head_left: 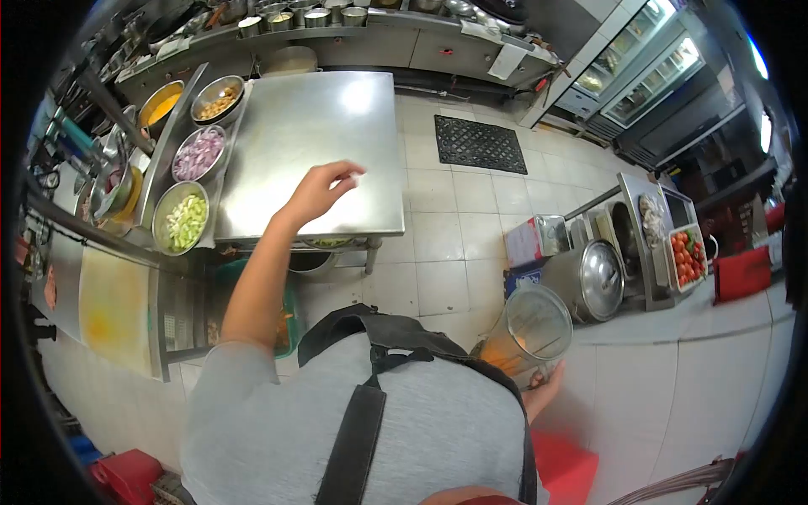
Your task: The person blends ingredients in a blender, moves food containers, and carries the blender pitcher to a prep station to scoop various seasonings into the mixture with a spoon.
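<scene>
My left hand [324, 194] is raised over the near right part of a steel worktable [311, 126], its fingers loosely curled and apart, with nothing I can make out in them. At my right side, my right hand [545, 389] is closed around the handle side of a clear pitcher [547, 324], which is tilted and has something orange in its lower part. Along the table's left side stand bowls: one of chopped green vegetable [185, 223], one of chopped purple onion [199, 156] and one of browned pieces [219, 99].
Right of me, a big lidded pot [598, 282] stands beside a low shelf carrying a tray of tomatoes [688, 257]. A black mat [480, 145] lies on the tiled floor ahead. A yellowed cutting board [114, 311] is at left; lit fridges [648, 76] stand at far right.
</scene>
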Motion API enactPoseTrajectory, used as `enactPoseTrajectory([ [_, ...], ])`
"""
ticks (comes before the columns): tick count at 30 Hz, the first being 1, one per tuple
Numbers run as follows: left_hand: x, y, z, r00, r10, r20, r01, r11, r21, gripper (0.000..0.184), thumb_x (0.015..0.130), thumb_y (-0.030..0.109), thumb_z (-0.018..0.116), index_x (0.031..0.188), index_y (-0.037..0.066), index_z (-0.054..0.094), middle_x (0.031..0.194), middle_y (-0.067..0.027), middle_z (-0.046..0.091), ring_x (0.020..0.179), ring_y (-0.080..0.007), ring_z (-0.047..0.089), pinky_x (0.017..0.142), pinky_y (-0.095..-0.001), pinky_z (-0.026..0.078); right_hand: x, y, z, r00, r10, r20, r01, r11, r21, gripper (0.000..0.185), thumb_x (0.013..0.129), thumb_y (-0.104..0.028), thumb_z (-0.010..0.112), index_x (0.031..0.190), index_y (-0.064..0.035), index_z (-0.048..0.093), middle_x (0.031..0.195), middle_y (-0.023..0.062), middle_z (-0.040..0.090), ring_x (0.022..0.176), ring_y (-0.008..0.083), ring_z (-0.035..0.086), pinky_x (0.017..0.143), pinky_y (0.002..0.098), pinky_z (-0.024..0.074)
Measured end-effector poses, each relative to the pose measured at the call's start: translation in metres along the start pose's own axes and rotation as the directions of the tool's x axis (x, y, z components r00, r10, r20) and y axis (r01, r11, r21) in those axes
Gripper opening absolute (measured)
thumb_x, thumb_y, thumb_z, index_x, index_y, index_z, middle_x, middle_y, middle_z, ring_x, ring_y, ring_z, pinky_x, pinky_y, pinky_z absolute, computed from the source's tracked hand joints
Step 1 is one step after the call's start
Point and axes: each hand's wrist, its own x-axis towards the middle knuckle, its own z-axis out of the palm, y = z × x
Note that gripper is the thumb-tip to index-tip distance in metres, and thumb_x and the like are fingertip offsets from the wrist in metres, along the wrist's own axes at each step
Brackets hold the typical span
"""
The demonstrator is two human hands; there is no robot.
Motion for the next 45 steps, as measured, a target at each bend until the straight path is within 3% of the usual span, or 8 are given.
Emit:
enactPoseTrajectory([
  [8,0.135,0.003,0.087,0.997,-0.079,-0.019,0.080,0.995,0.066,0.021,0.086,0.011,0.059,0.105,0.004,0.064,0.096,-0.0077,0.067,0.090,-0.0161,0.060,0.082,-0.0299,0.046,0.172,0.003,0.104,0.980,-0.002,0.201,0.036,0.985,-0.167,0.034,0.091,-0.038,0.052,0.066,-0.0164,0.044,0.060,-0.0070,0.038,0.053,0.0040,0.032,0.050,0.0205,0.0227],
  [13,0.139,0.022,0.079,0.914,-0.363,-0.179,0.393,0.902,0.180,0.022,0.085,0.011,0.060,0.105,0.002,0.063,0.091,-0.0086,0.066,0.089,-0.0173,0.060,0.081,-0.0297,0.046,0.270,-0.008,0.193,0.801,0.110,0.589,0.010,0.980,-0.197,0.039,0.092,-0.039,0.052,0.062,-0.0156,0.042,0.056,-0.0060,0.038,0.050,0.0048,0.033,0.049,0.0219,0.0243],
  [20,0.134,-0.007,0.040,0.778,-0.408,-0.479,0.525,0.840,0.138,0.022,0.087,0.013,0.059,0.105,0.001,0.062,0.093,-0.0077,0.065,0.087,-0.0149,0.059,0.080,-0.0287,0.046,0.363,0.012,0.354,0.594,0.146,0.791,0.065,0.972,-0.228,0.034,0.092,-0.034,0.054,0.067,-0.0124,0.048,0.060,-0.0049,0.044,0.055,0.0046,0.036,0.051,0.0216,0.0250],
  [28,0.236,-0.054,-0.042,0.613,-0.386,-0.689,0.621,0.775,0.118,0.026,0.089,0.018,0.058,0.106,-0.001,0.061,0.096,-0.0091,0.065,0.086,-0.0149,0.059,0.079,-0.0267,0.045,0.395,0.039,0.524,0.460,0.203,0.864,0.101,0.955,-0.279,0.033,0.089,-0.023,0.060,0.063,-0.0127,0.042,0.058,-0.0063,0.037,0.055,0.0054,0.030,0.054,0.0221,0.0241],
  [34,0.374,-0.093,-0.062,0.726,-0.291,-0.624,0.476,0.867,0.150,0.023,0.088,0.016,0.058,0.105,0.001,0.062,0.095,-0.0100,0.066,0.089,-0.0179,0.060,0.079,-0.0298,0.046,0.402,0.047,0.641,0.373,0.162,0.914,0.230,0.938,-0.260,0.031,0.084,-0.015,0.065,0.063,-0.0125,0.042,0.058,-0.0063,0.036,0.056,0.0051,0.030,0.054,0.0215,0.0218],
  [39,0.458,-0.128,-0.075,0.801,-0.258,-0.541,0.391,0.909,0.145,0.022,0.087,0.012,0.058,0.106,0.001,0.061,0.093,-0.0092,0.066,0.087,-0.0190,0.061,0.078,-0.0297,0.045,0.391,0.065,0.741,0.471,0.267,0.841,0.118,0.925,-0.361,0.030,0.088,-0.034,0.058,0.067,-0.0132,0.051,0.060,-0.0069,0.043,0.056,0.0037,0.032,0.051,0.0219,0.0220],
  [42,0.479,-0.148,-0.079,0.734,-0.395,-0.552,0.521,0.849,0.085,0.022,0.087,0.012,0.058,0.106,0.001,0.061,0.093,-0.0089,0.066,0.087,-0.0183,0.060,0.078,-0.0296,0.045,0.411,0.103,0.802,0.492,0.381,0.783,-0.029,0.906,-0.423,0.031,0.087,-0.038,0.059,0.068,-0.0141,0.053,0.060,-0.0075,0.045,0.056,0.0032,0.035,0.051,0.0206,0.0238],
  [45,0.476,-0.179,-0.088,0.624,-0.420,-0.659,0.602,0.796,0.063,0.023,0.086,0.010,0.060,0.106,0.001,0.061,0.095,-0.0081,0.066,0.088,-0.0164,0.060,0.082,-0.0294,0.046,0.402,0.123,0.867,0.394,0.412,0.822,0.060,0.881,-0.470,0.032,0.087,-0.040,0.058,0.072,-0.0127,0.058,0.062,-0.0075,0.048,0.055,0.0035,0.038,0.051,0.0198,0.0253],
])
